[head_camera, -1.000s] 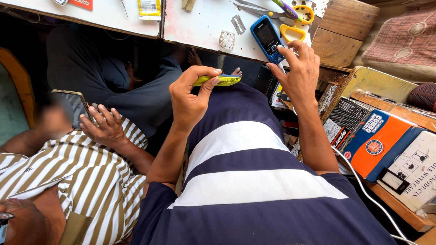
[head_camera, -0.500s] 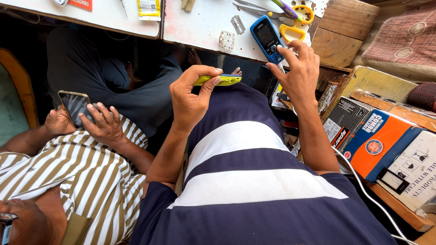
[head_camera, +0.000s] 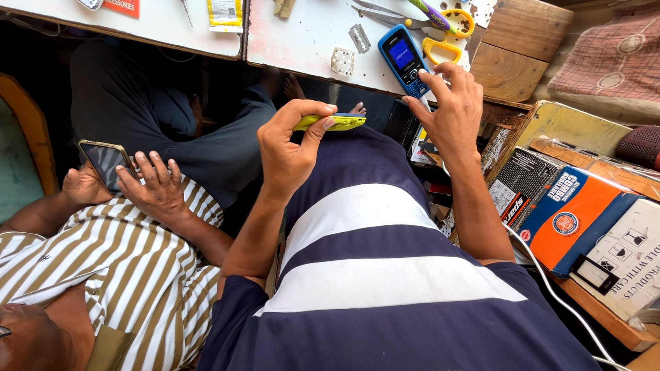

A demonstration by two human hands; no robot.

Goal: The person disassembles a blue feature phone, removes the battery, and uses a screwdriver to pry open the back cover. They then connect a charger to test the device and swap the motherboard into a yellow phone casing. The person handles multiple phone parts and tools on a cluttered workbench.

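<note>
The left hand (head_camera: 289, 148) pinches a slim yellow-green plastic phone shell (head_camera: 333, 123) at its near-left end, thumb over the top edge and fingers curled beneath, holding it edge-on above the lap of the navy-and-white striped shirt (head_camera: 371, 275). The shell looks light, thin and stiff, with a glossy surface that could slide under the fingers; a hold along the long edges, as now, seems safer than pressing on its flat faces, which might flex or crack.

The right hand (head_camera: 450, 110) has its fingers spread and its fingertips (head_camera: 425, 77) touch the near end of a small blue bar-shaped mobile phone with a lit screen (head_camera: 404, 58). This phone lies at the near edge of a scuffed white worktop (head_camera: 309, 34), just beside yellow-handled scissors (head_camera: 443, 48). It looks compact, rigid and a little heavier than the shell, best taken by its two long sides, since the screen side is the fragile part.

Farther left on the worktop lie a flat razor blade (head_camera: 359, 38) and a small square pale part (head_camera: 342, 62). To the right stand an orange-and-blue cardboard box (head_camera: 574, 220) and a white cable (head_camera: 550, 288). On the near left another person in a brown-striped shirt (head_camera: 103, 275) holds a dark smartphone (head_camera: 103, 161).
</note>
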